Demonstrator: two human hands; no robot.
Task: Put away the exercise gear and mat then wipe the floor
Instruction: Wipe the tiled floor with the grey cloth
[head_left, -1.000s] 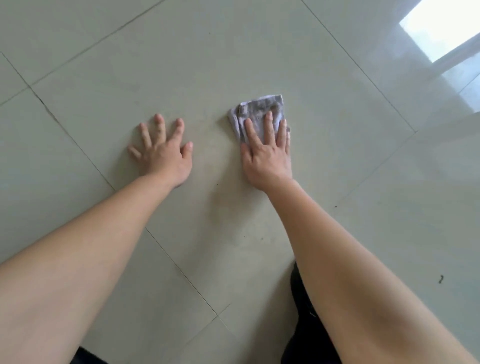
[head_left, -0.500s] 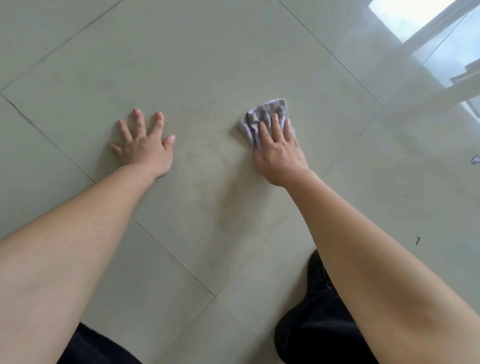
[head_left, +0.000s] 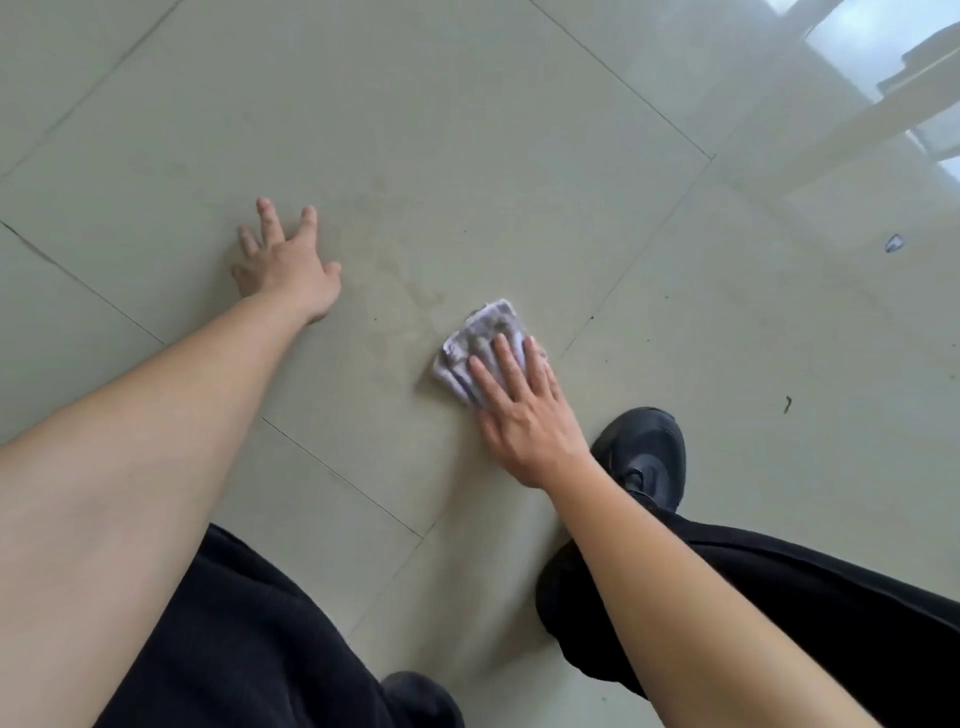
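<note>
A crumpled grey-white cloth (head_left: 480, 338) lies on the pale tiled floor (head_left: 467, 130) at the middle of the view. My right hand (head_left: 524, 415) presses flat on the near part of the cloth, fingers stretched over it. My left hand (head_left: 285, 265) rests flat on the bare tile to the left of the cloth, fingers spread, with nothing in it. A faint dirty smear marks the tile between the two hands. No exercise gear or mat is in view.
My black shoe (head_left: 644, 452) stands just right of my right wrist, and black trouser legs fill the bottom of the view. Small dark specks (head_left: 787, 402) and a small bluish scrap (head_left: 893, 242) lie on the tiles to the right. Window light reflects at the top right.
My right hand has dragged the cloth back toward me and slightly right. My left hand stays planted on the tile. The view has pulled back, so my legs and shoe now show.
</note>
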